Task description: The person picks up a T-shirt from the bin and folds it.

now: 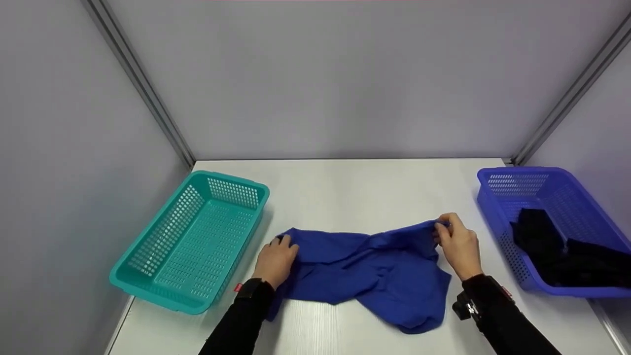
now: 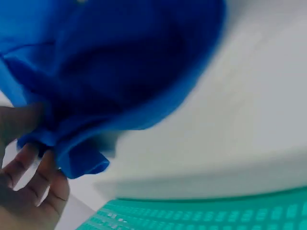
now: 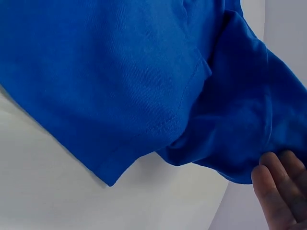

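A rumpled blue garment (image 1: pixel 365 266) of thin cloth lies stretched sideways across the table, with folds through its middle and a loose flap at the lower right. My left hand (image 1: pixel 276 260) pinches its left end; in the left wrist view, thumb and fingers (image 2: pixel 45 179) close on the bunched cloth (image 2: pixel 120 81). At the upper right corner, my right hand (image 1: pixel 459 244) holds the edge between thumb and fingers, slightly raised. The right wrist view shows a stitched hem on the cloth (image 3: pixel 120 96) and fingers (image 3: pixel 278 191) at its edge, the thumb hidden there.
A teal plastic basket (image 1: pixel 259 224) with nothing in it stands at the left. To the right is a purple-blue basket (image 1: pixel 485 197) holding black cloth (image 1: pixel 542 246). Grey panels (image 1: pixel 345 79) enclose the white table (image 1: pixel 345 192) at the back and sides.
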`<state>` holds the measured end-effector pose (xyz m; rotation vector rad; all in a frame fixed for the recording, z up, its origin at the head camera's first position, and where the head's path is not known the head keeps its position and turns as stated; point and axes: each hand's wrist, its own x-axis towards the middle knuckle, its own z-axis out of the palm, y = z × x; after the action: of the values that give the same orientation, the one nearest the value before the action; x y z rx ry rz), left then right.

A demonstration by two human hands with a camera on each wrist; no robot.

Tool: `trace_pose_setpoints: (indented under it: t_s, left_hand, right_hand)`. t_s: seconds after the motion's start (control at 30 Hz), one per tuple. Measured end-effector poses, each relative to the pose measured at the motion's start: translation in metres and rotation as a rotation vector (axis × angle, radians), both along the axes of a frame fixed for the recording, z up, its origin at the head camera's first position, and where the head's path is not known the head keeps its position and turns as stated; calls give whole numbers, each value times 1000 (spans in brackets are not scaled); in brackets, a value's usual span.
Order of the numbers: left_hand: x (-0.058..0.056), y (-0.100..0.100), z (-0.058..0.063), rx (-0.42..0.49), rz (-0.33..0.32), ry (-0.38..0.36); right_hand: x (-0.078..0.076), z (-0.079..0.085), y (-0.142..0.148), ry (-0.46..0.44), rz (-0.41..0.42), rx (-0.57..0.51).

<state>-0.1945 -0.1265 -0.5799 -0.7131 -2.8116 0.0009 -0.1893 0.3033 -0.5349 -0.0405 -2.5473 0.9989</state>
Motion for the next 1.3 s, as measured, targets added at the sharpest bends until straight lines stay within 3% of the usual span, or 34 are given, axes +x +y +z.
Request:
trace_pose_setpoints:
  t_s: [0.07, 0.17, 0.27, 0.4, 0.5, 0.67, 0.77, 0.9, 0.97, 1.03, 1.13, 1.23, 1.3]
  left_hand:
    - [-6, -2, 1, 27, 15, 88]
    - [-14, -4, 13, 156, 56, 156]
    - [-22, -3, 32, 362, 153, 151]
    - [-33, -4, 56, 673, 307, 89]
    - [-41, -8, 70, 912, 402, -25]
    - [-48, -11, 86, 1390, 464, -367]
    - [-48, -11, 93, 1610, 453, -513]
    - [-51, -10, 98, 1776, 382, -618]
    - [-56, -9, 97, 1769, 318, -660]
    - [-60, -7, 95, 1651, 261, -683]
    - [-59, 0, 85, 1291, 180, -626]
    - [-48, 10, 70, 902, 106, -515]
    - [-35, 15, 58, 710, 76, -485]
  right_hand:
    - [0, 1, 1, -10, -10, -20]
    - [-1, 6, 4, -47, -20, -108]
    - [-4, 15, 9, -72, -29, -260]
    - [-13, 28, 16, -63, -62, -414]
    - [-20, 40, 21, -69, -90, -470]
    - [-33, 56, 27, -72, -94, -508]
    - [-41, 62, 28, -81, -94, -516]
    - [-50, 68, 27, -114, -101, -489]
    - [-53, 67, 27, -152, -17, -456]
    - [-53, 62, 26, -212, 92, -383]
    - [-48, 48, 23, -315, 257, -256]
    - [-36, 25, 19, -375, 294, -80]
    - [-27, 8, 17, -398, 310, 24]
